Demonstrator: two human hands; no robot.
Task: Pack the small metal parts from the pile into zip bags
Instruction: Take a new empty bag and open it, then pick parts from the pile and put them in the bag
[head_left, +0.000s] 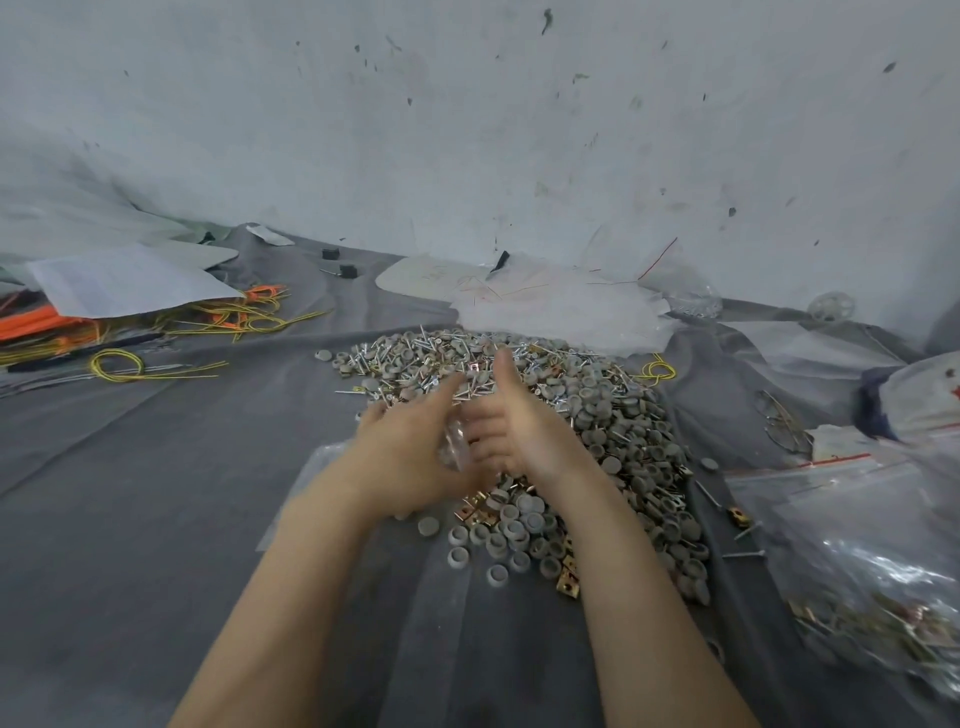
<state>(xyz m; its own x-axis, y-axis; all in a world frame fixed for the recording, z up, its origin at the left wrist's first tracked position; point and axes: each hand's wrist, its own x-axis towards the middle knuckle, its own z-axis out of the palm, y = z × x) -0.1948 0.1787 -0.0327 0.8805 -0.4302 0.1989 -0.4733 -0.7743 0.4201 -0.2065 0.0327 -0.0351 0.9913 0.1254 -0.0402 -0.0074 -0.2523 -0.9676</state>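
**Parts and bag: how they handle**

Pile (597, 415) of small parts lies on the grey cloth (156, 493), straight ahead of the person: grey caps (524, 519), thin screws (415, 338) and brass clips (566, 577), all mixed.

Both hands meet above its near edge, with a small clear bag (453, 447) crumpled between them. The right hand (524, 431) curls its fingers on the bag, thumb raised. The left hand (410, 441) is blurred, so I cannot tell its grip.

The parts look light one by one, loose and quick to roll. The screws are pointed and could likely pierce the film. The bag is limp and slippery, so it is best pinched at both lips of its mouth.

Filled bags (857, 597) lie to the right.
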